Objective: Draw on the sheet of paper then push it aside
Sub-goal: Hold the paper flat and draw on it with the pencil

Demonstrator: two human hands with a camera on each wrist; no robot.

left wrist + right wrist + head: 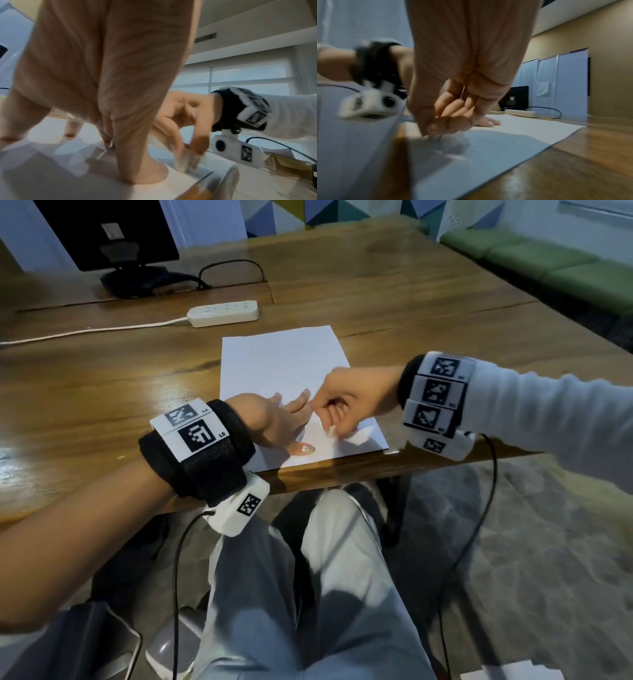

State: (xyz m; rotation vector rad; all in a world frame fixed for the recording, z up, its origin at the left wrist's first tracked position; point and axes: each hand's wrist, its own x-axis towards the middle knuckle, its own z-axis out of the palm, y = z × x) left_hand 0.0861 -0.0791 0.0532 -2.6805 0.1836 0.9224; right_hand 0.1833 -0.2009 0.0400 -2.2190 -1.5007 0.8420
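Pressing flat on the sheet of paper [287,371], our left hand [274,422] lies with its fingers [301,402] straight and spread, thumb out near the sheet's near edge, holding nothing. The paper lies flat on the wooden counter [102,378], its near edge close to the counter's front edge and its long side running away from us. Our right hand [346,402] is over the sheet's near right part, just beside the left hand's fingertips, its fingers curled in tight together. In the right wrist view a thin dark tip pokes out below those curled fingers [453,108] and meets the paper [522,125], and the head view shows something small and pale at the bottom of the fist; blur keeps us from telling what that thing is, though the fingers are clearly clamped on it. From the left wrist view the right hand [181,119] comes down onto the sheet [51,169] beside the left thumb. Farther back on the counter sit a white power strip [224,313] with its cord trailing left, and a dark monitor [106,231] on its stand. Both wrists wear black bands with square markers
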